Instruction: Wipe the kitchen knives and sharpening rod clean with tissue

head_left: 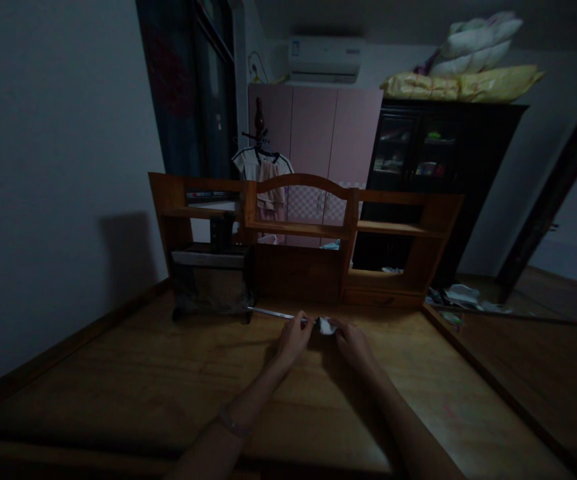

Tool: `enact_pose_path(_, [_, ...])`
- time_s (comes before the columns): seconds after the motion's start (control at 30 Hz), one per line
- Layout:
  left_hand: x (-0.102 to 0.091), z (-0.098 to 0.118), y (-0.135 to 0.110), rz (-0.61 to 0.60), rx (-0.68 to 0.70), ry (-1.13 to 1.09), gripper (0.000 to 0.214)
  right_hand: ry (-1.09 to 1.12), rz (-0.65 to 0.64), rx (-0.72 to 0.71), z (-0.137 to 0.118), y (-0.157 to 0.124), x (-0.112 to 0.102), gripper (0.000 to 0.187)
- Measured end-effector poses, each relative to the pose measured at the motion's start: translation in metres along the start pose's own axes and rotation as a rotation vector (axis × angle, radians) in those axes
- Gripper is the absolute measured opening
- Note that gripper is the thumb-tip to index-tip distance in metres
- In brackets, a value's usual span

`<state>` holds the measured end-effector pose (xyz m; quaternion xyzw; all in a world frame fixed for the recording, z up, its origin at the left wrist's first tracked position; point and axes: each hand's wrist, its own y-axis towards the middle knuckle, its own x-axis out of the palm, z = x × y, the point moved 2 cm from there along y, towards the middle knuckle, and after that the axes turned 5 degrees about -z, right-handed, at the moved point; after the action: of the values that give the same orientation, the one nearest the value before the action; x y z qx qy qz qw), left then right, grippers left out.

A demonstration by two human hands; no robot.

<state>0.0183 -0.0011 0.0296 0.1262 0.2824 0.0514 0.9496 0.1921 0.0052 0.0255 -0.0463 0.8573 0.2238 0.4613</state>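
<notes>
My left hand [296, 333] is closed around a thin, silvery rod [273, 313] near its right end. From there the rod runs left towards the lower right corner of a dark box [208, 287]; whether it touches the box I cannot tell. My right hand [352, 340] pinches a small, crumpled white piece [326, 327], perhaps tissue or cloth, beside a dark bit at the rod's right end. Both hands are just above the wooden bed board [193, 380]. The box has a pale strip along its upper front, and a small black object [221, 232] stands on top.
A wooden headboard with shelves [298, 230] rises behind the hands. Clothes [268, 170] hang on a stand beyond it, before a pink wardrobe [313, 127]. A dark cabinet [448, 180] stands to the right. The board has a raised right edge [488, 380]. Light is dim.
</notes>
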Motion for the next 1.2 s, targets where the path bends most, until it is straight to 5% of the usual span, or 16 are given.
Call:
enact_pose_path(0.87, [0.02,-0.031,0.013,-0.015,0.011,-0.011,0.027,0.022,-0.011,-0.016,-0.001,-0.001,0.0,0.044])
enact_pose_path(1.2, [0.012,-0.021,0.008,-0.006,0.005,-0.003,0.023,0.019,-0.022,0.002,-0.007,-0.002,-0.003,0.043])
